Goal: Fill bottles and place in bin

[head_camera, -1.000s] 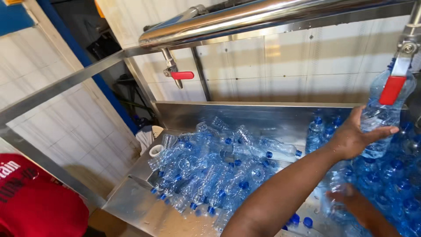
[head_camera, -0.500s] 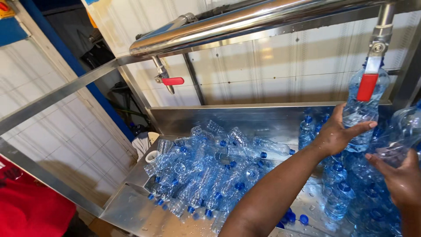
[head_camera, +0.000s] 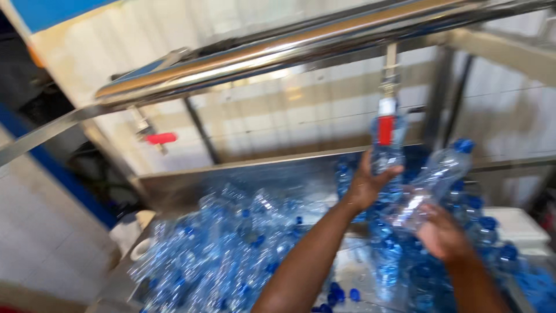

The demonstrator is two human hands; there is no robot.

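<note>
**Bottles at the tap — one under the spout, one waiting**

Bottles are being worked two at a time here. The left hand is gripping a clear plastic bottle around its lower body, holding it upright just beneath a red-handled tap that is hanging from the long steel pipe overhead. The right hand is closing around the base of a second bottle, which is tilting up and to the right with its blue cap on.

Both bottles are looking thin-walled and see-through, so they are probably very light when empty and likely to dent under a hard squeeze. Wet plastic would also be slippery. Judging by the shape, the firmest hold is around the lower body or near the neck, where the wall is stiffer; whether the bottle at the tap is carrying any water is too blurred to tell.

Below the hands, a wide stainless-steel trough is holding a deep heap of similar clear bottles, lying every way, many with blue caps, and a few loose blue caps are sitting on its floor near the front. More capped bottles are piling up on the right side. A second red-handled tap is hanging further left — nothing is under it. A white container is standing just beyond the trough's right end.
</note>
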